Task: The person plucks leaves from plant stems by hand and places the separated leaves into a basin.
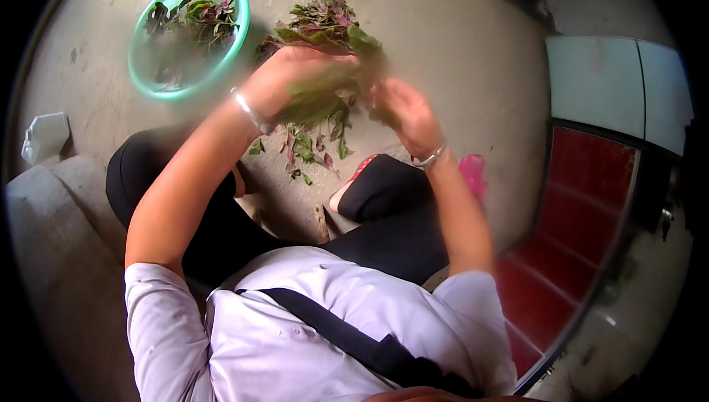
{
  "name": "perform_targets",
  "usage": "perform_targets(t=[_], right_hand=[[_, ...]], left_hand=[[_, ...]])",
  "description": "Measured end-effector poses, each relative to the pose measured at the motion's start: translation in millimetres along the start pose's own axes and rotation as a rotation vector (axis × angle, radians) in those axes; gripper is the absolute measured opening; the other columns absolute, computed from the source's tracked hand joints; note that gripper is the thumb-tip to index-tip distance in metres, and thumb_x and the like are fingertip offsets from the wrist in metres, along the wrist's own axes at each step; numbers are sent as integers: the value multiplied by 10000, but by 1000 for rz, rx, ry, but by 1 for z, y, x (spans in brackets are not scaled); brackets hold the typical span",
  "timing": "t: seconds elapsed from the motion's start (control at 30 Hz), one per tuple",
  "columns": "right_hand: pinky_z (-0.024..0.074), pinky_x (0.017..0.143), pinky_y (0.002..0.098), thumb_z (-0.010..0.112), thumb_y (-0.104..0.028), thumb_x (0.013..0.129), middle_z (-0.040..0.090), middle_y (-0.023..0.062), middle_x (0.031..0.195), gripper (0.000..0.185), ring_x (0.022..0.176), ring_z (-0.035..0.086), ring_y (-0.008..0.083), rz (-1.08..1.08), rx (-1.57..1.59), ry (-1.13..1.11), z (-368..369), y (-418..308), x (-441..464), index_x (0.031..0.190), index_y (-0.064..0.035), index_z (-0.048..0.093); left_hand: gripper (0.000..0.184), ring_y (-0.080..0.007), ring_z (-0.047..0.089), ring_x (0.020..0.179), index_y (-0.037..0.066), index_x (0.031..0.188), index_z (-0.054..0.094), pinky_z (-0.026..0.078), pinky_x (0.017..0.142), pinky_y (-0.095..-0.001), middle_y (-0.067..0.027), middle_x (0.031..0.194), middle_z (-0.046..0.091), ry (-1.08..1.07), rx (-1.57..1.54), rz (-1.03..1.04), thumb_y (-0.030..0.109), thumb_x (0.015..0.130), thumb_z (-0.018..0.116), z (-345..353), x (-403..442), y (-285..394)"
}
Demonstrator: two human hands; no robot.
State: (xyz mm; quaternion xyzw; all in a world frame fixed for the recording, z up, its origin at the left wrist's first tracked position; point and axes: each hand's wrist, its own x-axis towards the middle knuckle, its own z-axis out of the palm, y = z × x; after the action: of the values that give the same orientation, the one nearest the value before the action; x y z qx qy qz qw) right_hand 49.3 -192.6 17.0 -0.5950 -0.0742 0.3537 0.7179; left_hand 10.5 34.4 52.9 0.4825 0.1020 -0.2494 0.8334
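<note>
While the left hand (306, 70) grasped a bunch of purple-green leafy greens (317, 99), apparently steadying it beside the right hand (413, 118), whose blurred grip could not be told, the mint-green basin (244, 24) stood beyond and left of them, presumably for easy reach.

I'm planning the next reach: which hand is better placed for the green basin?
Probably the left hand: it is nearer the basin; the right hand is farther off, beyond the left.
</note>
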Motion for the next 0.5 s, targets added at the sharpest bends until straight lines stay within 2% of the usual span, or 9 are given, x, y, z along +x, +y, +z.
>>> perform_targets(t=[0.1, 0.13, 0.2, 0.3, 0.33, 0.37, 0.4, 0.43, 0.5], right_hand=[[389, 637, 169, 483, -109, 879, 598, -2, 893, 166, 698, 456, 36, -26, -110, -8, 7, -5, -3, 990, -22, 572], [386, 628, 170, 482, -105, 879, 598, -2, 895, 167, 691, 449, 34, -35, -141, -20, 8, -6, -3, 990, -19, 572], [363, 587, 171, 490, -80, 866, 580, -8, 856, 144, 664, 423, 36, -79, -291, -8, 7, -5, -2, 952, -9, 581], [342, 555, 184, 504, -61, 849, 520, -22, 767, 114, 633, 404, 49, -127, -604, -17, 11, -11, 0, 901, -5, 588], [336, 548, 189, 508, -58, 844, 494, -19, 744, 105, 625, 399, 54, -158, -619, -35, 11, -8, 2, 889, -3, 586], [331, 542, 194, 513, -55, 840, 469, -17, 721, 97, 616, 394, 60, -189, -637, -51, 9, -7, 3, 877, -2, 585], [325, 535, 199, 517, -52, 835, 443, -14, 697, 89, 608, 390, 66, -222, -658, -57, 9, -5, 4, 865, 0, 584], [323, 531, 203, 519, -51, 833, 434, -10, 689, 89, 601, 387, 71, -224, -669, -65, 10, -4, 5, 866, 1, 583], [320, 523, 211, 524, -50, 829, 415, -2, 674, 88, 589, 381, 81, -222, -703, -63, 13, -6, 5, 868, 4, 580]], left_hand=[[231, -117, 587, 713, -38, 937, 584, 467, 655, -232, -85, 854, 624, -148, 943, 359, 153, 813, 543, 1, -6, 5], [248, -135, 597, 727, -63, 941, 583, 472, 668, -238, -108, 897, 625, -87, 652, 144, 146, 812, 545, -4, -2, -1], [251, -138, 599, 761, -59, 968, 582, 471, 683, -238, -113, 918, 623, -159, 602, 224, 137, 817, 539, -4, 5, -12], [245, -132, 582, 826, -18, 981, 597, 452, 740, -250, -90, 922, 627, -123, 335, 26, 131, 788, 571, -4, -4, -13], [247, -130, 576, 848, -4, 986, 603, 446, 759, -254, -83, 923, 628, -108, 280, -27, 128, 778, 582, -2, -8, -14], [203, -124, 564, 856, 28, 932, 629, 429, 783, -257, -67, 876, 636, -116, 342, 27, 131, 764, 578, -8, -3, -22], [184, -125, 554, 804, 16, 885, 639, 417, 745, -254, -58, 811, 632, -184, 792, 166, 120, 751, 565, -12, 11, -28], [164, -105, 517, 677, 3, 823, 638, 399, 623, -237, -41, 723, 600, -254, 632, 309, 124, 737, 567, -17, 17, -40], [149, -83, 460, 576, 6, 788, 631, 355, 530, -226, -11, 642, 548, -176, 389, -78, 130, 738, 568, -14, 13, -36]])
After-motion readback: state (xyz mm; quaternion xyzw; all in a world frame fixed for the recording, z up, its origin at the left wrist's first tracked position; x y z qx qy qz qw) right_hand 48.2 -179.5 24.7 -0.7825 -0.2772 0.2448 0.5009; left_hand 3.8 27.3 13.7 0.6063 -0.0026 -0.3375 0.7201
